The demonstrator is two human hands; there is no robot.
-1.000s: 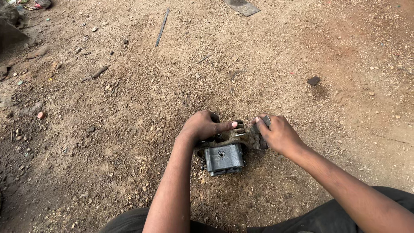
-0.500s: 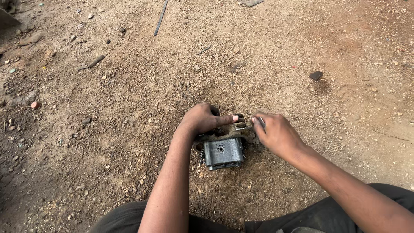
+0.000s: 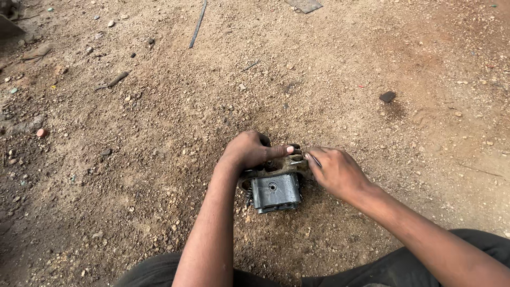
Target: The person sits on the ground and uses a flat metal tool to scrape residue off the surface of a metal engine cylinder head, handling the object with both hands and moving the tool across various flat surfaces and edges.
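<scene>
A dark, greasy metal engine part with a flat face and a round hole in it sits on the dirt ground in front of me. My left hand grips its dirt-caked top edge, thumb stretched to the right along the rim. My right hand presses against the part's right end with the fingers curled around a thin metal tool whose tip shows between the two hands. The far side of the part is hidden by both hands.
Bare sandy ground with pebbles surrounds the part. A thin metal rod lies at the top, a flat grey plate at the top edge, a dark stone to the right, and a stick to the left. My dark trousers fill the bottom.
Both hands stay on the part in nearly the same grip; the view has shifted slightly, and the right hand has closed in a little toward the left thumb.
</scene>
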